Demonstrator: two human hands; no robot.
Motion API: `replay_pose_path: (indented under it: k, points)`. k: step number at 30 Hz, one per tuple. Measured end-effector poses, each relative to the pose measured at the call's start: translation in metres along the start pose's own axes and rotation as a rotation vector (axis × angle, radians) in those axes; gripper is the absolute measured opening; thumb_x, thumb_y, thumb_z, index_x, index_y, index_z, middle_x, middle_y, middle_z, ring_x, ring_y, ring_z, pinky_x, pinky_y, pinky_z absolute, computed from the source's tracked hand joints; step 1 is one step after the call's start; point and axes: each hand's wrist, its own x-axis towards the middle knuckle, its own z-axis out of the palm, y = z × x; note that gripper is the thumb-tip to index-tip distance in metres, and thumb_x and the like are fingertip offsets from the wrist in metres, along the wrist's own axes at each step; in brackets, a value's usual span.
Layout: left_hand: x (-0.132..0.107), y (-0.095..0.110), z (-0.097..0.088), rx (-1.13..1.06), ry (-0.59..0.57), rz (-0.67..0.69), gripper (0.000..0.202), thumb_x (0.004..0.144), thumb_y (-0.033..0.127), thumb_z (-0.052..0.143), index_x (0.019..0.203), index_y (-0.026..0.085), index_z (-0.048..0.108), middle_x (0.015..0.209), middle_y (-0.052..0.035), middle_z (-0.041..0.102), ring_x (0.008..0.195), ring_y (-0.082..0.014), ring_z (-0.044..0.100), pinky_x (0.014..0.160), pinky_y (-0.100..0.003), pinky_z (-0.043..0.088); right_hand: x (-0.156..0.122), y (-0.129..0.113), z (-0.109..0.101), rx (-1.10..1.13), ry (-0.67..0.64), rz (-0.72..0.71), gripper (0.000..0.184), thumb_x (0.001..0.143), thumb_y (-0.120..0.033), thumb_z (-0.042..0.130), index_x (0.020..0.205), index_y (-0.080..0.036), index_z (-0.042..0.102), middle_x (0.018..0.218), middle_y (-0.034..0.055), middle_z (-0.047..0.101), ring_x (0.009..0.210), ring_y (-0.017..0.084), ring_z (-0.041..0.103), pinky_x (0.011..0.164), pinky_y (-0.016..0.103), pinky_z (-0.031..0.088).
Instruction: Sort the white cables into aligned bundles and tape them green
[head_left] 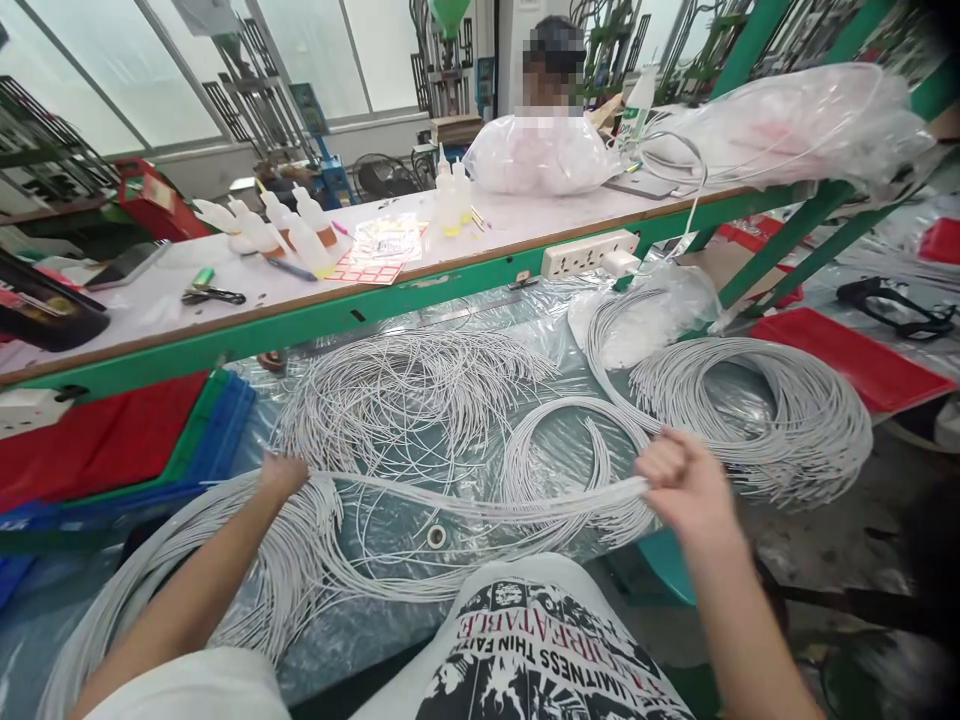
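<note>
A bundle of thin white cords (480, 496) is stretched level between my two hands over a plastic-covered table (390, 600). My left hand (282, 474) is closed round the bundle's left end, where the cords fan out and droop toward my lap. My right hand (686, 482) is a fist closed on the right end. More white cords lie behind in loose heaps: a tangled pile (405, 385) in the middle, a small loop (570, 440), and a large coil (780, 415) at the right.
A green-edged shelf (420, 290) runs across behind, bearing squeeze bottles (300, 235), scissors (212, 295), a sticker sheet (379, 250) and a power strip (589, 253). Red and blue trays (112, 440) lie left. A person (555, 75) sits beyond filled plastic bags (787, 125).
</note>
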Motion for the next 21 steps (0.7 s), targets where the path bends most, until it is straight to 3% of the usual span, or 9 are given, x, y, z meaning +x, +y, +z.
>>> replay_pose_path:
  k: [2, 4, 7, 9, 11, 12, 14, 17, 21]
  points:
    - [0.003, 0.008, 0.002, 0.005, -0.031, 0.004, 0.026, 0.081, 0.037, 0.065, 0.091, 0.013, 0.066, 0.100, -0.0156, 0.070, 0.110, -0.0350, 0.058, 0.094, -0.057, 0.039, 0.015, 0.050, 0.017, 0.038, -0.016, 0.091, 0.049, 0.094, -0.012, 0.038, 0.054, -0.019, 0.010, 0.036, -0.0070, 0.016, 0.033, 0.007, 0.009, 0.030, 0.025, 0.015]
    - [0.003, 0.033, 0.007, -0.014, -0.068, 0.056, 0.034, 0.077, 0.039, 0.069, 0.099, 0.013, 0.067, 0.111, -0.0188, 0.068, 0.118, -0.0396, 0.053, 0.100, -0.060, 0.033, 0.026, 0.093, 0.033, 0.069, -0.006, 0.136, 0.048, 0.093, -0.014, 0.036, 0.057, -0.020, 0.005, 0.037, -0.0075, 0.010, 0.034, 0.008, 0.006, 0.029, 0.024, 0.013]
    - [-0.019, 0.097, 0.023, -0.180, -0.124, 0.285, 0.054, 0.085, 0.047, 0.058, 0.135, 0.028, 0.051, 0.140, -0.0075, 0.053, 0.128, -0.0251, 0.048, 0.106, -0.039, 0.036, 0.035, 0.130, 0.049, 0.062, -0.010, 0.175, 0.047, 0.092, -0.012, 0.035, 0.059, -0.021, 0.002, 0.039, -0.0080, 0.006, 0.035, 0.008, 0.004, 0.029, 0.024, 0.011]
    - [-0.043, 0.147, 0.038, -0.587, -0.181, 0.559, 0.066, 0.085, 0.049, 0.057, 0.145, 0.028, 0.039, 0.145, -0.0093, 0.047, 0.126, -0.0249, 0.049, 0.101, -0.037, 0.040, 0.037, 0.136, 0.055, 0.057, -0.029, 0.193, 0.046, 0.091, -0.012, 0.035, 0.060, -0.021, 0.003, 0.039, -0.0082, 0.005, 0.035, 0.008, 0.003, 0.030, 0.024, 0.011]
    - [-0.063, 0.190, 0.055, -0.825, -0.131, 0.605, 0.064, 0.078, 0.051, 0.064, 0.133, 0.022, 0.051, 0.126, -0.0109, 0.060, 0.108, -0.0256, 0.057, 0.090, -0.035, 0.045, 0.037, 0.133, 0.059, 0.057, -0.060, 0.200, 0.045, 0.091, -0.012, 0.034, 0.060, -0.021, 0.003, 0.040, -0.0082, 0.006, 0.036, 0.009, 0.003, 0.030, 0.023, 0.012]
    - [-0.069, 0.207, 0.063, -0.895, -0.124, 0.550, 0.046, 0.083, 0.049, 0.058, 0.117, 0.018, 0.061, 0.105, -0.0077, 0.066, 0.091, -0.0216, 0.060, 0.079, -0.031, 0.046, 0.037, 0.131, 0.060, 0.058, -0.072, 0.199, 0.045, 0.091, -0.013, 0.035, 0.059, -0.021, 0.004, 0.040, -0.0082, 0.006, 0.036, 0.009, 0.003, 0.030, 0.023, 0.013]
    - [-0.070, 0.229, 0.077, -0.951, -0.117, 0.378, 0.041, 0.091, 0.047, 0.041, 0.077, 0.015, 0.061, 0.065, -0.0001, 0.053, 0.062, -0.0145, 0.048, 0.059, -0.026, 0.038, 0.036, 0.126, 0.060, 0.062, -0.121, 0.197, 0.046, 0.090, -0.014, 0.038, 0.059, -0.021, 0.006, 0.041, -0.0084, 0.007, 0.036, 0.009, 0.004, 0.031, 0.023, 0.014]
    - [-0.061, 0.237, 0.087, -0.933, -0.087, 0.300, 0.043, 0.091, 0.038, 0.035, 0.055, 0.017, 0.043, 0.053, 0.0043, 0.029, 0.053, -0.0105, 0.030, 0.052, -0.025, 0.022, 0.035, 0.125, 0.053, 0.072, -0.302, 0.248, 0.048, 0.087, -0.016, 0.047, 0.057, -0.022, 0.010, 0.043, -0.0090, 0.011, 0.036, 0.008, 0.008, 0.033, 0.023, 0.018]
    - [-0.054, 0.236, 0.087, -0.827, -0.144, 0.422, 0.036, 0.086, 0.027, 0.041, 0.052, 0.018, 0.036, 0.052, 0.0052, 0.021, 0.053, -0.0093, 0.022, 0.052, -0.027, 0.016, 0.036, 0.133, 0.035, 0.033, -0.517, 0.387, 0.051, 0.085, -0.022, 0.056, 0.056, -0.022, 0.014, 0.042, -0.0087, 0.014, 0.039, 0.009, 0.016, 0.042, 0.023, 0.033]
